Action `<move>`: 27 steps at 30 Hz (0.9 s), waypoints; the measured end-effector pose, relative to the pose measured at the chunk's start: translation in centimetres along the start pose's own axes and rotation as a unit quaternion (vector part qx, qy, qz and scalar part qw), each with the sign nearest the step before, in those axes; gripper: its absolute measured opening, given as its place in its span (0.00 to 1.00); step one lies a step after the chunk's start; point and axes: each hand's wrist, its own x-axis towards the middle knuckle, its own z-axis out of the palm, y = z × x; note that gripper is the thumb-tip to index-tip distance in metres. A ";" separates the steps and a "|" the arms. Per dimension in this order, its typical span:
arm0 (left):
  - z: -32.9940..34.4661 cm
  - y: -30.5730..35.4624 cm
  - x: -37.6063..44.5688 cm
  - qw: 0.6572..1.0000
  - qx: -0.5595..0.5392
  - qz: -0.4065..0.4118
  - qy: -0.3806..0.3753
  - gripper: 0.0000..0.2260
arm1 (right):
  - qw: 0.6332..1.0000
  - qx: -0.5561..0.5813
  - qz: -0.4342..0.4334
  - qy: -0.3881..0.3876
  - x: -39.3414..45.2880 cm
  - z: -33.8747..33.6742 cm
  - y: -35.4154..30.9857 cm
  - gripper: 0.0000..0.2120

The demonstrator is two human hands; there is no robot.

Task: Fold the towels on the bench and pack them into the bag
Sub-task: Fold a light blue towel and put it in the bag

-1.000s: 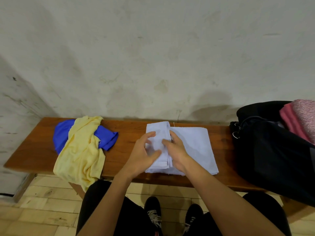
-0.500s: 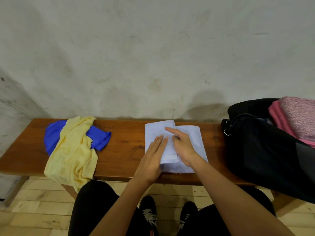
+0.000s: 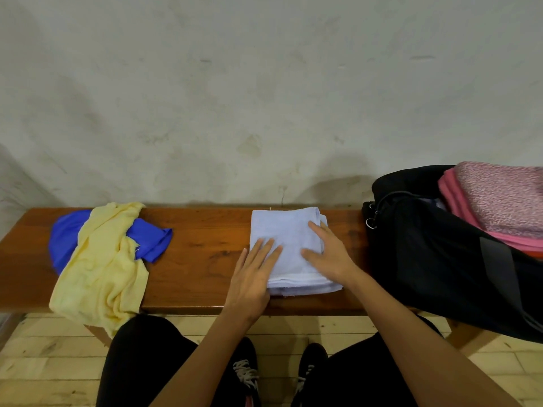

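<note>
Pale lavender terry, the folded towel [image 3: 286, 239] lies as a thick squarish pad on the wooden desk [image 3: 199, 254], right of centre, its layered edges stacked at the near side. Both hands lie flat on top with straight fingers, neither grip closed on anything: the left hand [image 3: 252, 277] presses the near-left corner, partly over the desk edge, and the right hand [image 3: 329, 254] presses the right side.

The cloth looks soft, light and limp, so the fold will likely slump or fan open if lifted by one corner. A safer hold, I judge, is to slide fingers under the near and far edges and clamp the whole stack between palm and thumb, one hand each side.

The black bag [image 3: 440, 259] sits open at the right end of the desk, just beside the towel, with a pink towel [image 3: 499, 201] already on top of its contents. At the left end a yellow towel [image 3: 100, 265] drapes unfolded over a blue towel [image 3: 147, 239] and hangs off the near edge.

No brand, label or readable writing shows on any towel or on the bag.
</note>
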 end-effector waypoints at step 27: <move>-1.3 1.4 0.2 0.964 0.183 0.043 -0.186 0.39 | 0.978 -0.196 0.020 0.064 -0.9 -1.1 1.6 0.21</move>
